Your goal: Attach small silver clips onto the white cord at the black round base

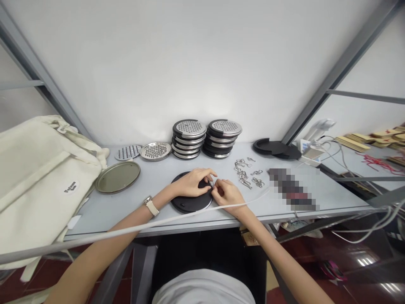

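Observation:
A round black disc [190, 204] lies at the table's front edge. My left hand [193, 183], a watch on its wrist, rests over the disc with thumb and fingers bent toward its right rim. A small metal clasp [211, 183] shows at that rim, between both hands' fingertips. My right hand [228, 194] pinches at it from the right, fingers curled. The fingertips partly cover the clasp, so how it sits on the disc is hidden. Several loose metal clasps [242, 174] lie to the right of my right hand.
Behind stand two stacks of round graters with black holders [190, 128] [224, 128]. Left are loose grater plates [155, 150] and a round metal lid [118, 177]. Black holders [274, 147] lie back right. A white cable [177, 217] crosses in front; a cream bag [47, 181] stands left.

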`<state>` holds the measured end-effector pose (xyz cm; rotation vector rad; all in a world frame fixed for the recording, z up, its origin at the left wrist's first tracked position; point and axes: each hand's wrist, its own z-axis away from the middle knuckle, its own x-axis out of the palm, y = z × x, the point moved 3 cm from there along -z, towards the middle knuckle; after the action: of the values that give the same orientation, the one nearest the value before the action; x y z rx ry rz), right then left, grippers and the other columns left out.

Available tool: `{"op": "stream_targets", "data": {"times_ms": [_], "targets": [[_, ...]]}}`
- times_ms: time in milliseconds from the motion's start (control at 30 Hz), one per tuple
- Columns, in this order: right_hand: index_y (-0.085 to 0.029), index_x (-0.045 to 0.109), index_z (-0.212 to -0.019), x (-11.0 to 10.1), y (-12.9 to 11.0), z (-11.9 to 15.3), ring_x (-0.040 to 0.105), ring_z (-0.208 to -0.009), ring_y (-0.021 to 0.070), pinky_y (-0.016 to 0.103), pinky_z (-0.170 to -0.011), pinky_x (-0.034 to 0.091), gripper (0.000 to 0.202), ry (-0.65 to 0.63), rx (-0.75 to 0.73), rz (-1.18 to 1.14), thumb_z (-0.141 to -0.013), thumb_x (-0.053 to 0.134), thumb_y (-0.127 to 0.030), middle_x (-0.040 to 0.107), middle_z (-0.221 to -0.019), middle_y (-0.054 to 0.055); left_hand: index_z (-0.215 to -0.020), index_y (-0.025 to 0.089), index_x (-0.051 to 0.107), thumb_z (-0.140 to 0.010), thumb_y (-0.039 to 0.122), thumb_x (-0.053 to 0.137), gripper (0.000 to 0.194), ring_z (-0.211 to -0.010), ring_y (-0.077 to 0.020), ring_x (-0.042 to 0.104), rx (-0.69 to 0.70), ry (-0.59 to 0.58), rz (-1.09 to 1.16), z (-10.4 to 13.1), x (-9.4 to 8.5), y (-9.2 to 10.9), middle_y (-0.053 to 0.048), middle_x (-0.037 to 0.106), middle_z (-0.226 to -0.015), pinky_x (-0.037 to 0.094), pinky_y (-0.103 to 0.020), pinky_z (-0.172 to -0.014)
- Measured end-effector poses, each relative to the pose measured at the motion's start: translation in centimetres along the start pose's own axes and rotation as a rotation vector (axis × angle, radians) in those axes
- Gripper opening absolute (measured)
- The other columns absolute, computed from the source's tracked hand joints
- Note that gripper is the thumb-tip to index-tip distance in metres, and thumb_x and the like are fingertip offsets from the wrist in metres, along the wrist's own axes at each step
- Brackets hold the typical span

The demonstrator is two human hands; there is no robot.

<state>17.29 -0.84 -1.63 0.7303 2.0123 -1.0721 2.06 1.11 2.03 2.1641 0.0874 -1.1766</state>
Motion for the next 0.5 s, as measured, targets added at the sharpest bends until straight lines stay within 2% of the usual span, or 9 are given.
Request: {"op": "stream_targets", "data": {"times_ms": [333,500], "targets": [[-0.020,0.040,-0.063,0.25,0.26,0.04,0.044,-0.057,0.0128,0.024,-0.058,0.034,0.018,-0.040,-0.019,-0.079,-0.081,0.044,-0.021,0.047,-0.059,-0.001,-0.111,0.019,0.048,-0.076,0.012,0.058,0.038,-0.077,-0.0124,0.059,-0.058,-0.012,0.081,-0.01,0.08,0.01,-0.004,0.061,-0.103,0.050,-0.026,-0.072],[-0.019,0.042,-0.063,0.22,0.31,0.03,0.043,-0.053,0.0104,0.021,-0.053,0.032,0.018,-0.064,0.002,-0.168,-0.080,0.044,-0.022,0.047,-0.057,-0.002,-0.113,0.020,0.047,-0.075,0.013,0.059,0.041,-0.075,-0.0117,0.059,-0.097,0.004,0.093,0.01,0.25,-0.27,-0.003,0.062,-0.099,0.051,-0.025,-0.071]]}}
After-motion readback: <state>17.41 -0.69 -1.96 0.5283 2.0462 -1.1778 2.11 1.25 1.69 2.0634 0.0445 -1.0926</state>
